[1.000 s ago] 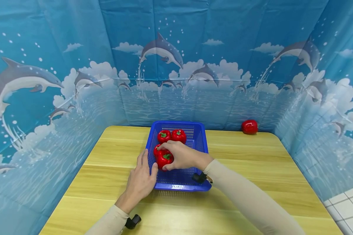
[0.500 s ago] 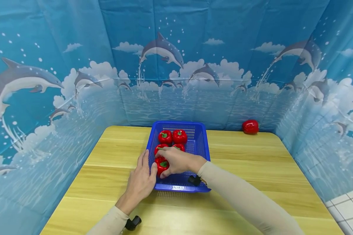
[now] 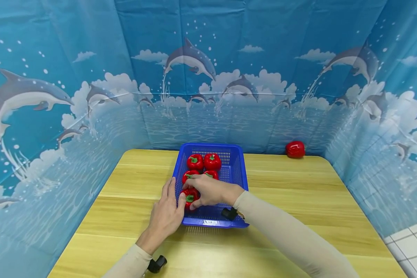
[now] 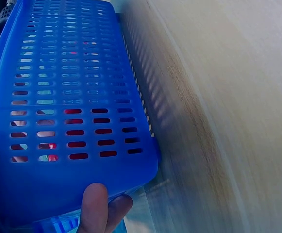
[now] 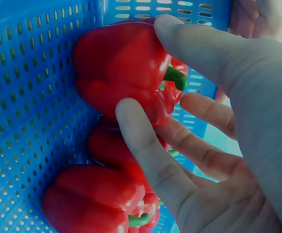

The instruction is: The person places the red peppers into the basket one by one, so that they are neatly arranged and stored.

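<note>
A blue perforated plastic basket (image 3: 211, 222) holds several red bell peppers along its left side. My left hand (image 3: 166, 210) holds the basket's left rim near the front corner; two of its fingers (image 4: 94, 206) show against the outside wall in the left wrist view. Inside the basket, my right hand (image 3: 210, 189) grips the nearest bell pepper (image 3: 189, 200) between thumb and fingers. In the right wrist view, the thumb (image 5: 189, 41) lies on this pepper near its green stem. Two more peppers (image 3: 195, 162) sit upright at the back, and others are partly hidden by the right hand.
Another red bell pepper (image 3: 295, 149) lies on its side at the back right of the wooden table (image 3: 292, 193). A blue dolphin-print curtain (image 3: 208, 123) hangs right behind the table and along both sides.
My right hand has moved slightly toward me, bringing the gripped pepper into the near left corner, its stem tilting toward me. Another pepper behind it has come into view. The left hand stays put.
</note>
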A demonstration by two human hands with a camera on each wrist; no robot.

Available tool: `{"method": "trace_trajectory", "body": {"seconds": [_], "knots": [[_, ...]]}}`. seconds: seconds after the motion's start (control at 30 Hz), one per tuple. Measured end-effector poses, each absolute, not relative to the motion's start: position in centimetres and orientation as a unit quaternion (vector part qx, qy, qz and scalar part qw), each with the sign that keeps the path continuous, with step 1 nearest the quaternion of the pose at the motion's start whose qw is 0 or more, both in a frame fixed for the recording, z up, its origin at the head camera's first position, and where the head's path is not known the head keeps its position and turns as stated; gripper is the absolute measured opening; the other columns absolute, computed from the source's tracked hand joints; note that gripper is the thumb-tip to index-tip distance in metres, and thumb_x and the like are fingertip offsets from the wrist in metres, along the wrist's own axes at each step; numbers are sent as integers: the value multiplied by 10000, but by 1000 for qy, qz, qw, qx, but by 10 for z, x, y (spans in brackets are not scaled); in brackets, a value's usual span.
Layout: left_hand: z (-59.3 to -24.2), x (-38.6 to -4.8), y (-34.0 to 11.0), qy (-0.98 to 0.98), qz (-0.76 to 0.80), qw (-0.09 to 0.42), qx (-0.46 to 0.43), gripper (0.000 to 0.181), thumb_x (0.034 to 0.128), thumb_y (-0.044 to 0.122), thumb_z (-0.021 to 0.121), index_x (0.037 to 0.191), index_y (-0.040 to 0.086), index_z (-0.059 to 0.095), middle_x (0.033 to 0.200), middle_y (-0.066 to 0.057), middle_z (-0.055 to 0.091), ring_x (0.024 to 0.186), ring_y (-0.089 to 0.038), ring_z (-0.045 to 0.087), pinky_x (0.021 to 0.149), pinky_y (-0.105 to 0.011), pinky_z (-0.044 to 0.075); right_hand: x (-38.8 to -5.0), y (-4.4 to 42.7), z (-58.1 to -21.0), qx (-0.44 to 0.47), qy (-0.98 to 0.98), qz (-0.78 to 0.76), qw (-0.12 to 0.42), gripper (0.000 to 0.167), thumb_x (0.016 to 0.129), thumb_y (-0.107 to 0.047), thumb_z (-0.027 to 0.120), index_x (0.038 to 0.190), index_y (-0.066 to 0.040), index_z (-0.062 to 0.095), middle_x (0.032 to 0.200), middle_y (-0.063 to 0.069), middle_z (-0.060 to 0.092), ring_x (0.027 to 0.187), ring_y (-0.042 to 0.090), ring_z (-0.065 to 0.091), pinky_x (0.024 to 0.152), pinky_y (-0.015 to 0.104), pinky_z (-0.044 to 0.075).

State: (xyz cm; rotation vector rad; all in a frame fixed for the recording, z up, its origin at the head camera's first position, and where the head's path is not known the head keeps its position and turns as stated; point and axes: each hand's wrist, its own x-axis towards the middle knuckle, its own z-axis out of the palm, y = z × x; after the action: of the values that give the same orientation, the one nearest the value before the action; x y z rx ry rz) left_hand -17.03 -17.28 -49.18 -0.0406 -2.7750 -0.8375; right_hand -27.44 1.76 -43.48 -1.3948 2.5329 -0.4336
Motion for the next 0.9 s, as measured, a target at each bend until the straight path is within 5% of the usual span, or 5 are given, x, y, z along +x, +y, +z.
{"method": "trace_trajectory", "body": {"seconds": [0.17, 0.43, 0.6, 0.9], "knots": [[-491, -170, -172, -951, -286, 119, -13, 717, 1235, 373, 510, 1817, -3, 325, 1866, -259, 382, 716, -340, 743, 917, -684, 670, -272, 23, -430, -472, 861, -154, 108, 657, 1002, -369, 953, 1566, -126, 718, 1602, 72, 736, 1492, 267, 698, 1307, 532, 543], [-491, -170, -172, -953, -279, 121, -12, 725, 1235, 385, 511, 1813, -11, 327, 1858, -270, 387, 799, -401, 780, 908, -669, 678, -272, 32, -430, -469, 862, -165, 102, 616, 1015, -364, 941, 1550, -139, 736, 1481, 56, 767, 1267, 207, 744, 1128, 376, 647], [-492, -169, -171, -954, -274, 121, -13, 734, 1234, 391, 511, 1812, -21, 323, 1850, -283, 391, 893, -449, 807, 970, -702, 662, -273, 38, -431, -471, 859, -176, 96, 598, 1016, -337, 939, 1541, -126, 745, 1467, 67, 778, 1267, 233, 755, 1128, 378, 648], [-492, -170, -171, -954, -275, 118, -11, 757, 1224, 402, 535, 1820, -7, 311, 1855, -278, 382, 805, -367, 782, 805, -564, 706, -275, 48, -429, -464, 855, -209, 96, 549, 1052, -297, 897, 1535, -89, 740, 1439, 108, 782, 1278, 309, 778, 1121, 408, 665]]}}
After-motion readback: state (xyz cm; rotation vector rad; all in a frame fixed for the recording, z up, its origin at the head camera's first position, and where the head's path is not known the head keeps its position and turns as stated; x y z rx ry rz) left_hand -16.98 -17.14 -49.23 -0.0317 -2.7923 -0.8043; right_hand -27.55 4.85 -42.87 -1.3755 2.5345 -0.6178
